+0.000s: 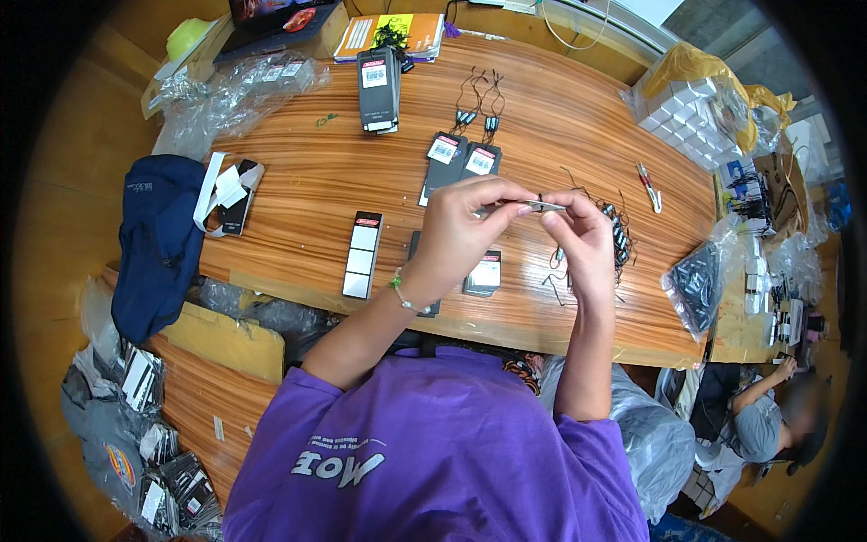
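Both my hands are raised over the table, their fingertips pinched together around one hang tag, seen almost edge-on with a bit of black string at it. My left hand grips its left end, and my right hand its right end. Beyond them lie two grey hang tags with white stickers, their black strings stretched away from me. Under my hands is a small stack of tags with a red band. Another dark tag shows partly behind my left wrist. Right of my right hand lies a heap of black strings.
A sheet of white labels lies left of my forearm. Farther back stands a pile of strung grey tags. Red-handled snips, a bag of white boxes and a bagged black bundle are rightward. Dark blue cloth hangs over the left edge.
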Demonstrator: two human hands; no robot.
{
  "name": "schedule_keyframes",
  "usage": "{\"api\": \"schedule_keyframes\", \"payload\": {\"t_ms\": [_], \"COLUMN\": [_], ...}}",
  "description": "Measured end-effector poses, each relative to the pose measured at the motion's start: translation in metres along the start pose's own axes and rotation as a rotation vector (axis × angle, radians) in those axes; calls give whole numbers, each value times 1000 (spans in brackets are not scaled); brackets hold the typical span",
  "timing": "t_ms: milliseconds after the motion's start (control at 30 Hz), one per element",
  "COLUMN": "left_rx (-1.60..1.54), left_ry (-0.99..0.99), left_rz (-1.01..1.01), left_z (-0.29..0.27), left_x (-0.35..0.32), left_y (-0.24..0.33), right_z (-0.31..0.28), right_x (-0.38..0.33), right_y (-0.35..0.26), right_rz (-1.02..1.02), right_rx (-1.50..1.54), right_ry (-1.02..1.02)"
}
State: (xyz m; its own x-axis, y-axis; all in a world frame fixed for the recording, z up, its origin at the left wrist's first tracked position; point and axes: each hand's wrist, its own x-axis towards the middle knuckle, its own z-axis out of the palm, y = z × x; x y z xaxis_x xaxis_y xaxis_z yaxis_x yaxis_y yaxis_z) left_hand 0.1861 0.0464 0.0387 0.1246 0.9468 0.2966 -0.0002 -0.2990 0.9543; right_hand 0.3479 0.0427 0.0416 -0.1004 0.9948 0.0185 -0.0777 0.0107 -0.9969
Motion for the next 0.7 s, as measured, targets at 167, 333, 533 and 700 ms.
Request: {"api": "schedule_keyframes", "payload": {"t_ms": [167,333,533,700], "left_rx": [346,629,454,104], "left_ry": [25,-141,-92,-113], "left_rz": [340,657,432,-62], "left_z": [6,-4,-28,-89], "left_x": [-1,-1,-27,-45], "left_y": [-2,3,-4,-1], "right_z": [-13,-13,4,28], "right_x": [6,9,7,-13], "right_y": [5,9,-19,-37], "right_rz": [1,9,-265,-247], "right_rx": [176,362,739,681], "right_ry": [-77,-193,-64,-286]}}
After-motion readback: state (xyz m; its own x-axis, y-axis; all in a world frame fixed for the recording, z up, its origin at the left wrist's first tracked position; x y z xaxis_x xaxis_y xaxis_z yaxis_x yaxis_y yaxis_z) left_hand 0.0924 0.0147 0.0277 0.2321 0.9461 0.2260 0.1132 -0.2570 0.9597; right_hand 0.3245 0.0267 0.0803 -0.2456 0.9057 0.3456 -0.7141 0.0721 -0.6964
